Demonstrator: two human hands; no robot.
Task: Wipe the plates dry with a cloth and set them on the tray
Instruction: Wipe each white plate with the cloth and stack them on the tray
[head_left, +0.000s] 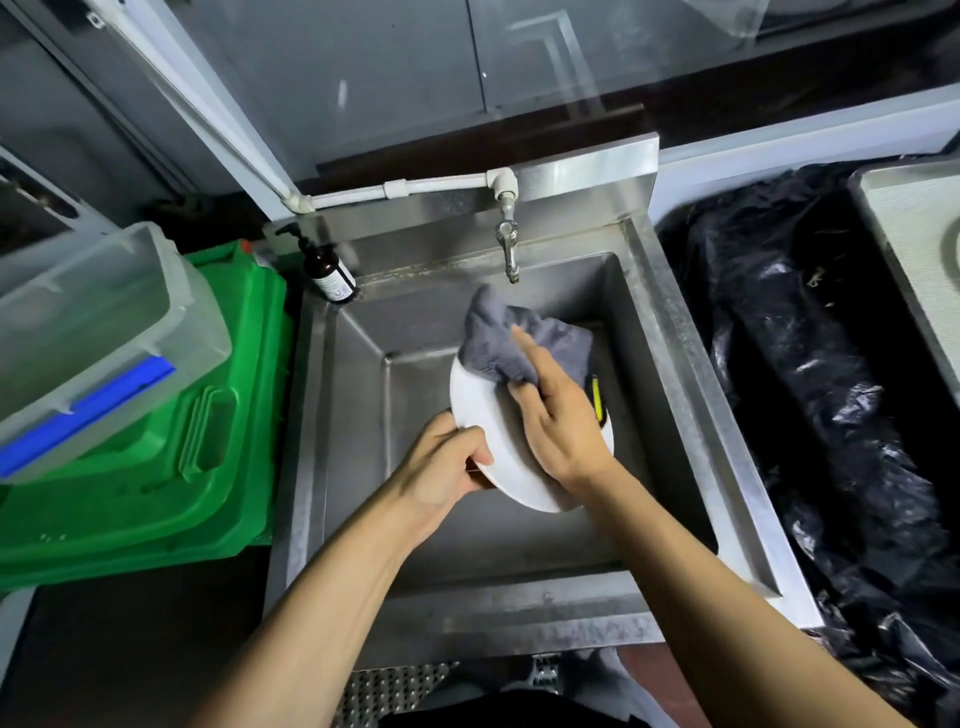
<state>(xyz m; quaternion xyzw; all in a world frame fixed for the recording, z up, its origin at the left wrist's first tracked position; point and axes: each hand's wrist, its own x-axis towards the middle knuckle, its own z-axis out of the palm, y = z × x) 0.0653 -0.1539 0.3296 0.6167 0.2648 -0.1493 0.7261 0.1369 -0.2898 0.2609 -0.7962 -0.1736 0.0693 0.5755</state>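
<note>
A white plate is held tilted over the steel sink. My left hand grips its lower left rim, thumb on the face. My right hand lies on the plate's face and holds a grey cloth bunched against the plate's upper part, under the tap. A grey tray shows at the far right edge, partly cut off, with the rim of something round on it.
A tap hangs over the sink's back wall. A brown pump bottle stands on the sink's back left corner. A green crate with a clear lidded box on it is left. Black bin liner lies right.
</note>
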